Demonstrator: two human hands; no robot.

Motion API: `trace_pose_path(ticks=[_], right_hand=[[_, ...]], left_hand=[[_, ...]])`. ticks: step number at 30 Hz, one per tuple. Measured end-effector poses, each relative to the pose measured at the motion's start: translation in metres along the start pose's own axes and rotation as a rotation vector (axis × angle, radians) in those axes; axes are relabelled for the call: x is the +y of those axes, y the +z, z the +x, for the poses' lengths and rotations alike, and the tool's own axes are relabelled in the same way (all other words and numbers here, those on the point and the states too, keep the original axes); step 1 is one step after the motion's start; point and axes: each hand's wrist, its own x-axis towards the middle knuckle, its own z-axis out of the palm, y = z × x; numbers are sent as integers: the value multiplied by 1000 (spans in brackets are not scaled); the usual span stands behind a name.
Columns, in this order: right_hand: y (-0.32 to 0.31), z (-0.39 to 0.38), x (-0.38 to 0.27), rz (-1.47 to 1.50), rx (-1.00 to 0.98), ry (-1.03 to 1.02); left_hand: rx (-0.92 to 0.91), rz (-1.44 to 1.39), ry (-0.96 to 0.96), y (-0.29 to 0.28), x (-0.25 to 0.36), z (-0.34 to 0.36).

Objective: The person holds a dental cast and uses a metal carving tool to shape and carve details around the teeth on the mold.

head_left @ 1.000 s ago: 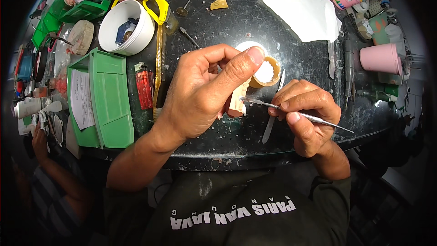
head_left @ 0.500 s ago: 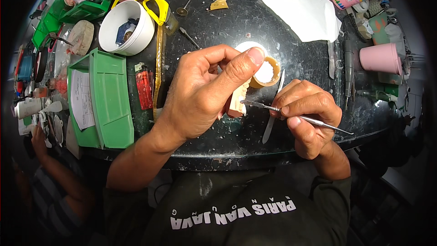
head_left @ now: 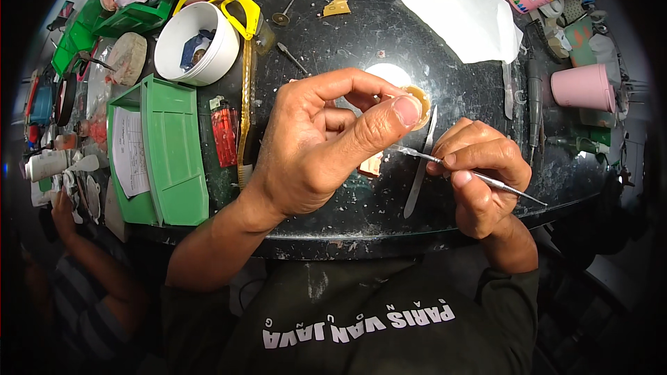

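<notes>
My left hand [head_left: 326, 142] is curled round a pale dental cast [head_left: 370, 166], and most of the cast is hidden under the palm and thumb. In my right hand [head_left: 486, 170] a slim metal dental carver [head_left: 497, 184] is pinched between thumb and fingers. Its flat tip points left toward the cast and lies close beside my left thumb. Just past that thumb stands a small tan cup [head_left: 424, 112], partly covered by the hand. Between my hands a flat silver knife [head_left: 417, 187] lies on the dark bench [head_left: 313, 226].
To the left are a green bin [head_left: 170, 160], a red lighter [head_left: 224, 135] and a white tub [head_left: 221, 59] with a yellow handle. White paper [head_left: 462, 17], a scalpel-like knife [head_left: 508, 90] and a pink cup [head_left: 582, 88] lie to the right. Another person's arm [head_left: 97, 257] shows lower left.
My left hand has turned, so less of the cast shows and the thumb covers more of the tan cup. The carver and my right hand have shifted slightly right.
</notes>
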Motion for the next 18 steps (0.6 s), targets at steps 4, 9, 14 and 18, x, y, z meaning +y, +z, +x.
trace_pose_path(ticks=[4, 9, 14, 18], right_hand=[[0, 3, -2, -9, -26, -1], [-1, 3, -3, -54, -72, 6], [1, 3, -3, -48, -56, 9], [1, 4, -5, -52, -40, 20]], left_hand=[[-4, -1, 12, -1, -2, 0], [-9, -3, 7, -1, -1, 0], [-4, -12, 6, -2, -1, -1], [-6, -12, 3, -1, -1, 0]])
